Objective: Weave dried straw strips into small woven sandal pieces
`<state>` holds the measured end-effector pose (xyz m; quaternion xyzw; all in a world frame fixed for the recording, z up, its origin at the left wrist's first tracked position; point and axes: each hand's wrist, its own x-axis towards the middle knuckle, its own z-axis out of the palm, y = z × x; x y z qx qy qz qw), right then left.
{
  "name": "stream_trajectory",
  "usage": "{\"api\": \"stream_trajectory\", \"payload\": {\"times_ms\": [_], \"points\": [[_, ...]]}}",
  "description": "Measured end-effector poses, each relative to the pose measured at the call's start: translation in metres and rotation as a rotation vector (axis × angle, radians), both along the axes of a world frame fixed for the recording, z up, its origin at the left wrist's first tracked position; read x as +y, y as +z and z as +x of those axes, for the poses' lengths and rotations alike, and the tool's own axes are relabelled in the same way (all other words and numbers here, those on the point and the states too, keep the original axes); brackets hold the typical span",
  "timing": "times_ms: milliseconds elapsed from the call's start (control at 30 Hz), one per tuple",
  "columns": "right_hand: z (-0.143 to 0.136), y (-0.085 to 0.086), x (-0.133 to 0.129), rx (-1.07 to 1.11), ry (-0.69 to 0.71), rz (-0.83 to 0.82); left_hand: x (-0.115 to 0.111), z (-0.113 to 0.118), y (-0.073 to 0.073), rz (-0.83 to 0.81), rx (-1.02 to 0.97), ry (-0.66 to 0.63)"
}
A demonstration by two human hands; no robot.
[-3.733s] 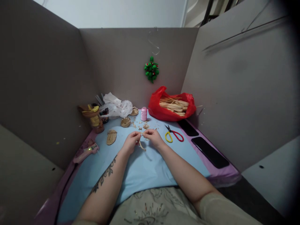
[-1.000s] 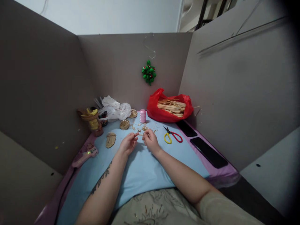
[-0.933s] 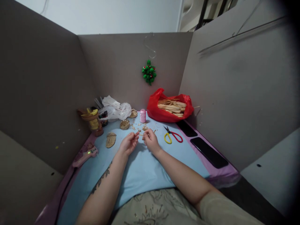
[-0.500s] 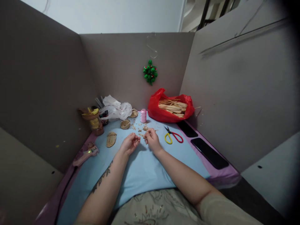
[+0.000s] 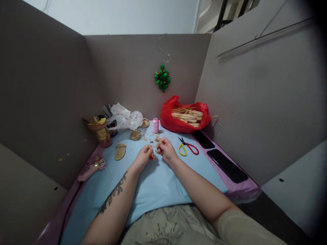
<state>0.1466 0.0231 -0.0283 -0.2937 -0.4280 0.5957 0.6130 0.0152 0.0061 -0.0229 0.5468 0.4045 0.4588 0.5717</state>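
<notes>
My left hand (image 5: 145,157) is closed in a pinch over the blue cloth (image 5: 163,185); what its fingertips hold, if anything, is too small to make out. Just to its right, my right hand (image 5: 166,149) is also closed, with a bit of tan fibre seeming to show at its fingertips. A narrow gap separates the two hands. Dry tan scraps (image 5: 151,140) lie scattered just beyond them. Behind the scraps stands a pink thread spool (image 5: 155,126). Scissors (image 5: 187,147) with one yellow and one red handle lie spread to the right of my right hand.
A red bag (image 5: 167,119) of dry strips (image 5: 189,116) stands at the back right. Two dark phones (image 5: 227,165) lie on the right. Leftward are a woven oval piece (image 5: 120,151), a small round basket (image 5: 135,135), a pink glue gun (image 5: 92,169), a pot of tools (image 5: 99,132) and a white plastic bag (image 5: 125,117).
My left hand has turned over so that its back faces up more, its fingers curling inward. My right hand stays nearly in place. The whole view has shifted slightly.
</notes>
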Motion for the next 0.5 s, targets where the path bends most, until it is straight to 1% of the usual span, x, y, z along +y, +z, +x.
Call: {"api": "stream_trajectory", "payload": {"times_ms": [100,200,267,367,433,500], "points": [[-0.0003,0.001,-0.0018,0.004,0.024,-0.035,-0.0004,0.0031,-0.0023,0.142,0.194,0.033],[-0.0004,0.0045,-0.005,-0.009,0.035,-0.035,0.0005,0.0039,-0.0046,0.176,0.242,0.05],[0.0003,0.0063,-0.0064,-0.007,0.057,-0.046,0.0004,0.004,-0.0046,0.13,0.186,0.036],[0.0023,0.0064,-0.0053,0.017,0.049,-0.059,-0.0016,0.0036,-0.0019,0.0,0.074,-0.027],[0.0038,0.0056,-0.0029,0.046,0.008,-0.059,-0.0035,0.0019,0.0009,-0.066,0.068,-0.059],[0.0052,0.0056,-0.0004,0.076,-0.032,-0.066,-0.0052,-0.0015,0.0038,-0.102,0.116,-0.11]]}}
